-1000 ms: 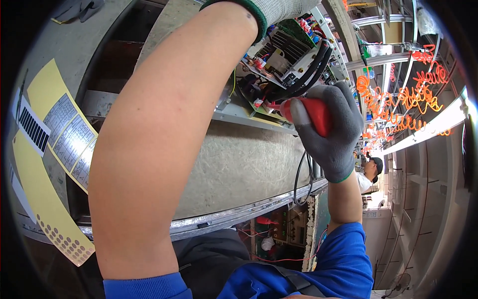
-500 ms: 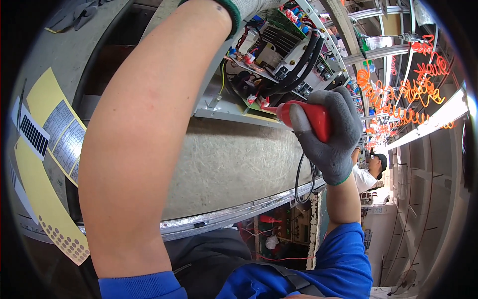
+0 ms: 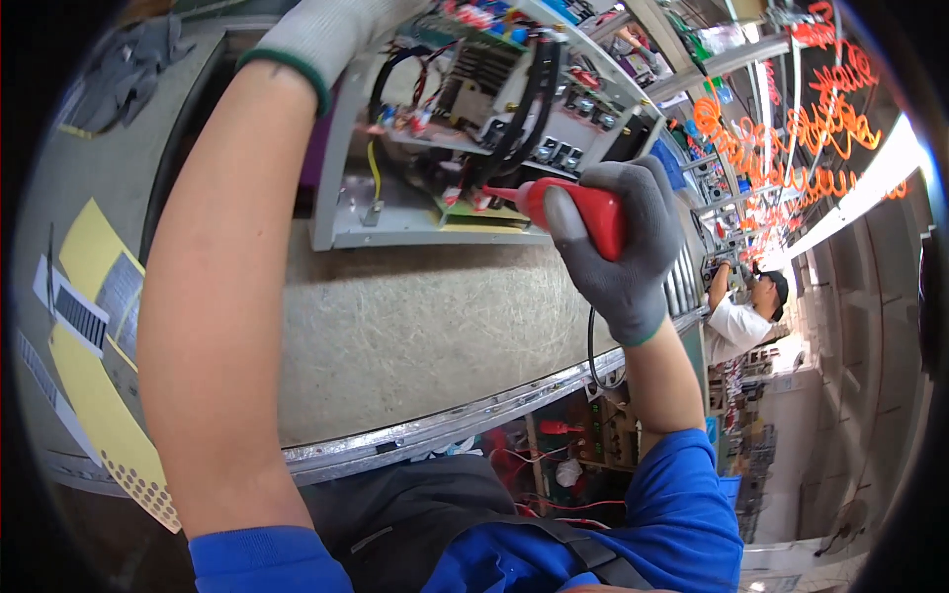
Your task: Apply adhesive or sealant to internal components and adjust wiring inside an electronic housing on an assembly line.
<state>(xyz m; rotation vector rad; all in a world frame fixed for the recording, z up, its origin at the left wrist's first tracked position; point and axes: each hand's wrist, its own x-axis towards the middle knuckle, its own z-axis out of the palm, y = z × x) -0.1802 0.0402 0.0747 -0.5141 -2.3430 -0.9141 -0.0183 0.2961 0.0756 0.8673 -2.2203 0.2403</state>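
My right hand, in a grey glove, is closed round a red squeeze bottle with a thin pointed nozzle. The bottle lies tilted nearly level, its tip pointing left over the near edge of an open metal chassis. That tip is close to small red and white connectors by a green circuit board; contact is too small to tell. My left hand, in a whitish glove with a green cuff, reaches to the chassis's far left side. Its fingers run out of the top of the picture.
Thick black cables and a yellow-green wire run inside the chassis. Yellow label sheets and a grey cloth item lie at left. A metal rail edges the bench. Orange coiled hoses hang right, beyond a person in white.
The whole view has shifted, with the chassis appearing farther left. My right hand has brought the bottle left and a little up, its tip nearer the connectors. My left forearm also appears farther left.
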